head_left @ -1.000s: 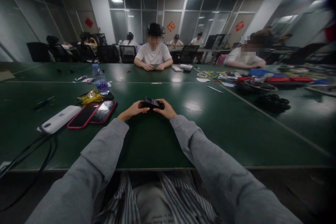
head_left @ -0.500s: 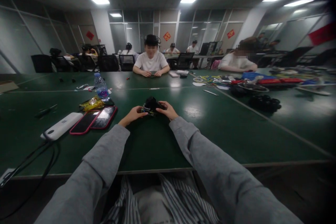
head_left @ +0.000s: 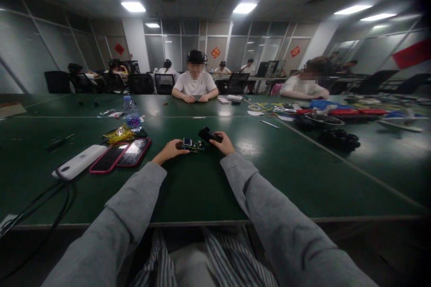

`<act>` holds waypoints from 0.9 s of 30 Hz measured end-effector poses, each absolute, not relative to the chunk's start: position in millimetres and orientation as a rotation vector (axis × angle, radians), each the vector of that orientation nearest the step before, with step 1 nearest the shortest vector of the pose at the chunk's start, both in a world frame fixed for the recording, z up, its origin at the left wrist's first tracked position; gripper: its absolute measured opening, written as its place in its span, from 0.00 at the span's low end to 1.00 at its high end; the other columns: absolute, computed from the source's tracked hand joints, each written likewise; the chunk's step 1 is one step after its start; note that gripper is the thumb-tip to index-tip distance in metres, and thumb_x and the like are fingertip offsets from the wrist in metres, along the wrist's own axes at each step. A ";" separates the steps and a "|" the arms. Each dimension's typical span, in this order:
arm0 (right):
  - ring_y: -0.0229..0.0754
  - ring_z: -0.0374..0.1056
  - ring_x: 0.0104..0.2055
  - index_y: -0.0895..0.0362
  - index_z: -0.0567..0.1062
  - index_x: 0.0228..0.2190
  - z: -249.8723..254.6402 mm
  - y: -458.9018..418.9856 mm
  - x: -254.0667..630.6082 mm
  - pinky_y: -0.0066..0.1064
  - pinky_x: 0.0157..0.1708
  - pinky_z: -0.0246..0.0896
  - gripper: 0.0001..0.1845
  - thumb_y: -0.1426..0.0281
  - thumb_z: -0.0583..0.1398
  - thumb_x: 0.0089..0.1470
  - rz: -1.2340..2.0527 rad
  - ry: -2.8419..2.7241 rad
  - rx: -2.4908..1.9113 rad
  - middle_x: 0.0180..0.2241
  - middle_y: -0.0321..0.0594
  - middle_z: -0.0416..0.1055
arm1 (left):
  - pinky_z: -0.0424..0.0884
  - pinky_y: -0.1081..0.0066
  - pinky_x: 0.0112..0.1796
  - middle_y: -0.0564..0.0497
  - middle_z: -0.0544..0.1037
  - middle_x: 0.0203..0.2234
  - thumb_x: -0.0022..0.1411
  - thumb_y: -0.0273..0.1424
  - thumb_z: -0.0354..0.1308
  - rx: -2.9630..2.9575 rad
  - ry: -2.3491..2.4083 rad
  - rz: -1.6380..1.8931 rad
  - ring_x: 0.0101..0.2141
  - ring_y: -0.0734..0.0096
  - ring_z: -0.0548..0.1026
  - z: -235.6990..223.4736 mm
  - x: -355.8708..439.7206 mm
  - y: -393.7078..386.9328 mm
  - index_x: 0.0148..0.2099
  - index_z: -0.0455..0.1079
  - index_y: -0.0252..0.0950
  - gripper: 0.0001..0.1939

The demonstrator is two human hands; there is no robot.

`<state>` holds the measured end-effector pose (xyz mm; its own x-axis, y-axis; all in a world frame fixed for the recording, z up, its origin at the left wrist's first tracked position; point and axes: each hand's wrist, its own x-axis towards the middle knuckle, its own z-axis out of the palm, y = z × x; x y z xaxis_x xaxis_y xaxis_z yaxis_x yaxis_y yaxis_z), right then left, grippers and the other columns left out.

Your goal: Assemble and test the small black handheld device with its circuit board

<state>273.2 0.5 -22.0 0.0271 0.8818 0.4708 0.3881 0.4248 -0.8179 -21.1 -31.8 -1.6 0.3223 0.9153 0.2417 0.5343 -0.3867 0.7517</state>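
The left hand (head_left: 168, 150) grasps the board (head_left: 194, 145) by its left end, thumb along the near edge; the fingers behind are mostly hidden. The right hand (head_left: 225, 143) grasps the black case (head_left: 204, 134), covering its right part, and the dark inside of the case is hard to make out. Board and case are side by side over the middle of the table (head_left: 202, 193), in front of the person; whether they touch each other or the tabletop cannot be told. The small parts on the board blur together. Black cables (head_left: 42, 197) run off the left edge of the view, and the heap (head_left: 336, 110) at right is smeared.

The table is dark green and glossy, with pale seams and reflected light. Left of the hands lie a white device (head_left: 80, 161), two phones (head_left: 120, 156), one partly over the other, and a yellow wrapper (head_left: 120, 134) by an upright bottle (head_left: 131, 113). Across the table sits a co-worker (head_left: 195, 84); behind are chairs, glass partitions and ceiling lights (head_left: 244, 8).
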 end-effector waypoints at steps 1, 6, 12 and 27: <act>0.50 0.67 0.42 0.55 0.70 0.41 -23.2 0.4 274.0 0.48 0.47 0.61 0.28 0.57 0.68 0.37 0.502 -1.604 -1.171 0.37 0.41 0.71 | 0.69 0.62 0.40 0.46 0.76 0.38 0.43 0.47 0.68 2.058 1.280 0.891 0.37 0.61 0.74 -2.1 -21.3 -31.2 0.44 0.72 0.34 0.29; 0.55 0.63 0.48 0.56 0.72 0.42 -25.4 -3.1 272.0 0.51 0.51 0.56 0.24 0.64 0.67 0.41 0.274 -1.754 -1.240 0.42 0.47 0.70 | 0.68 0.60 0.40 0.46 0.73 0.36 0.40 0.49 0.69 2.125 1.300 0.894 0.37 0.59 0.72 -2.5 -24.0 -30.0 0.38 0.73 0.33 0.28; 0.56 0.61 0.49 0.54 0.70 0.49 -27.3 -7.0 269.5 0.49 0.49 0.58 0.27 0.59 0.64 0.47 0.106 -1.852 -1.305 0.45 0.49 0.67 | 0.68 0.58 0.45 0.45 0.74 0.41 0.42 0.44 0.70 2.101 1.200 0.916 0.42 0.58 0.73 -5.1 -25.6 -28.1 0.44 0.71 0.35 0.29; 0.60 0.57 0.53 0.57 0.65 0.54 -22.9 -14.9 264.4 0.52 0.49 0.58 0.35 0.58 0.64 0.46 0.004 -1.927 -1.405 0.49 0.53 0.64 | 0.67 0.57 0.49 0.43 0.75 0.46 0.44 0.36 0.71 2.060 1.015 0.928 0.46 0.59 0.74 -6.5 -24.8 -29.9 0.51 0.67 0.36 0.31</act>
